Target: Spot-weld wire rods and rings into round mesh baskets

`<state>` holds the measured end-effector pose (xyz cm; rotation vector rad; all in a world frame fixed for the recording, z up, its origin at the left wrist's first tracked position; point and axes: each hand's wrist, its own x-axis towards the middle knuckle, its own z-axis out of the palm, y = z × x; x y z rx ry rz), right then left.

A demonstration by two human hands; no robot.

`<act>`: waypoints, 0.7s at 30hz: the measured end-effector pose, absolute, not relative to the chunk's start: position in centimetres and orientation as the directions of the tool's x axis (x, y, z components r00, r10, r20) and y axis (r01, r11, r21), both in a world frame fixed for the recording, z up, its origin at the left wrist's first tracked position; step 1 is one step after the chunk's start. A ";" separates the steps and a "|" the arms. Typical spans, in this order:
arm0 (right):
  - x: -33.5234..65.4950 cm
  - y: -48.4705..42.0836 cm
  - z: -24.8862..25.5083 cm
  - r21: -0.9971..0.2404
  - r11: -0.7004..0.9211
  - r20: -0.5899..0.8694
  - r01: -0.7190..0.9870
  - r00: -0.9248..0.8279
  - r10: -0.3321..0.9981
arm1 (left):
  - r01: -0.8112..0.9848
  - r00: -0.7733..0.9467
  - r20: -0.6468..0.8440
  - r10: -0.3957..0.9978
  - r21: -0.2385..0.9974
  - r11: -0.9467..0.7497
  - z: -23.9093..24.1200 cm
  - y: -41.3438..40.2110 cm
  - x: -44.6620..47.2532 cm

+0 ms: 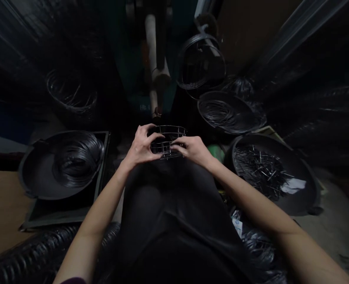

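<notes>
A round wire basket frame (171,129) of thin metal rods is held in front of my knees, below the machine's pale arm. My left hand (142,145) is closed on its left side, thumb low and fingers over the upper rings. On the right, my right hand (192,148) reaches into the frame with thumb and fingers pinched near the cross wires. Whether a loose piece of wire sits in that pinch is too dark to tell.
A machine arm (156,67) points down just beyond the frame. At left, a black basin (38,169) holds coiled wire (78,159). At right, one basin (304,189) holds short wire pieces (260,169); another behind holds wire rings (217,112). Wire bundles (29,252) lie lower left.
</notes>
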<state>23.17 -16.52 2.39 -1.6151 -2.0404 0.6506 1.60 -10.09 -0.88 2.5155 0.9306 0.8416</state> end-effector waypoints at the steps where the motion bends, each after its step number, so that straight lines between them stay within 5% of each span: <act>1: 22.9 -16.5 2.2 -0.509 0.276 0.101 0.815 -0.262 0.960 | 0.480 0.600 0.421 0.680 0.490 -0.727 -1.0 -10.2 1.5; 4: 22.4 -16.9 1.5 -0.244 0.432 0.132 0.868 -0.412 0.902 | 0.496 0.519 0.437 0.734 0.545 -0.675 -1.4 -10.4 1.0; 7: 22.4 -16.9 1.2 -0.114 0.481 0.175 0.869 -0.459 0.871 | 0.499 0.476 0.424 0.770 0.590 -0.634 -1.5 -10.1 0.8; 21: 22.6 -13.0 3.1 -0.027 0.504 0.237 0.863 -0.484 0.842 | 0.476 0.471 0.413 0.780 0.625 -0.618 -0.4 -6.9 0.6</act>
